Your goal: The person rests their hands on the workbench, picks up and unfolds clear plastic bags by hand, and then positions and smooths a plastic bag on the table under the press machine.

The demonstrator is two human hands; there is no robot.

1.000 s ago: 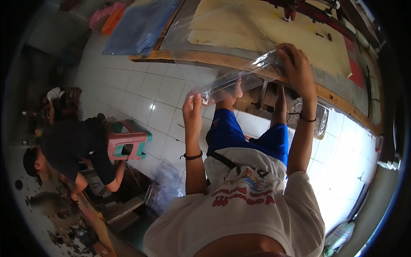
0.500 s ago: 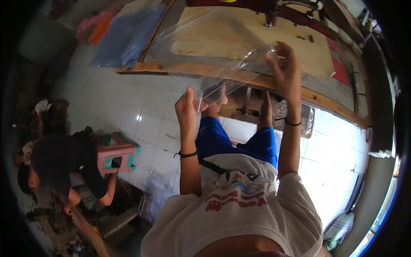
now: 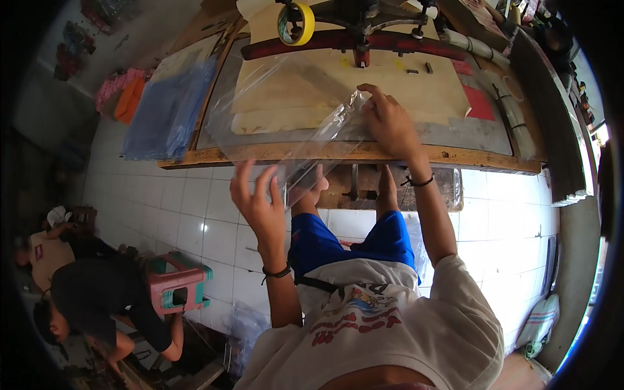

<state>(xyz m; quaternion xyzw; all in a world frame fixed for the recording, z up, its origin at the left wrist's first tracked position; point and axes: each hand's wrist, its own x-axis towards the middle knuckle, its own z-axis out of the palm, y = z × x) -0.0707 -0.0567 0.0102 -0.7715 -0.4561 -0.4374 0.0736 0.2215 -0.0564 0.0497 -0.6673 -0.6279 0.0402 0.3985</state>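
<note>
Clear plastic sheet (image 3: 318, 140) slants between right fingers (image 3: 375, 93) pinching it and left fingers (image 3: 242, 181) spread at its edge

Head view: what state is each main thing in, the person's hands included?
Clear plastic film, slanted, creased along a shiny band.
Left hand, fingers spread open at the film's lower end.
Right hand, fingers curled, pinching the film's upper end.
Translucent blue plastic sheets, piled, rumpled.
Round yellow tape roll, on edge; its support is unclear.
Red-and-green plastic stool, upright.
</note>
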